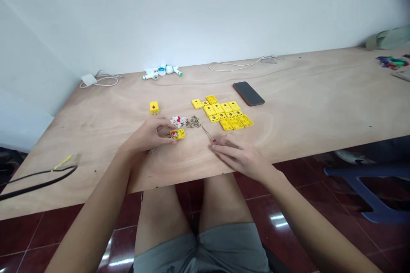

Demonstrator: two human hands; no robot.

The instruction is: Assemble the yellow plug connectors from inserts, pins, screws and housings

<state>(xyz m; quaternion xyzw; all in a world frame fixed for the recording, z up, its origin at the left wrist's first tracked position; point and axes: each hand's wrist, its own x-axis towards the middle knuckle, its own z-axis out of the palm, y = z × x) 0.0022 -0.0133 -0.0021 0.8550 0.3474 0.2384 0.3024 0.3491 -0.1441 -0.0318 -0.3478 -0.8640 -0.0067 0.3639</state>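
On the desk (275, 128), near its front edge, we hold an open yellow housing (181, 134) in the left hand (153, 135), fingers on one side and thumb on the other. A red and white insert sits inside it, and thin metal pins point out towards our palm. Our right hand (238, 153) is closed around a screwdriver (214, 140) with a red handle; its shaft slants up and to the left. The tip lies at the right edge of a pile of small metal screws (193, 122); whether it touches one, we cannot tell.

Just left of the screws, and beyond the housing, we note a heap of white and red pieces (177, 121). Farther left, apart from the rest, stands a yellow plug (154, 107) with a red spot on its face and pins towards us. Right of the screws we record a cluster of yellow shells (221, 110), some with the hollow side up, others face up. A dark phone (248, 93) lies beyond them to the right. Near the wall we log a white fitting (162, 71) with blue rings and green ends, between two white cables.
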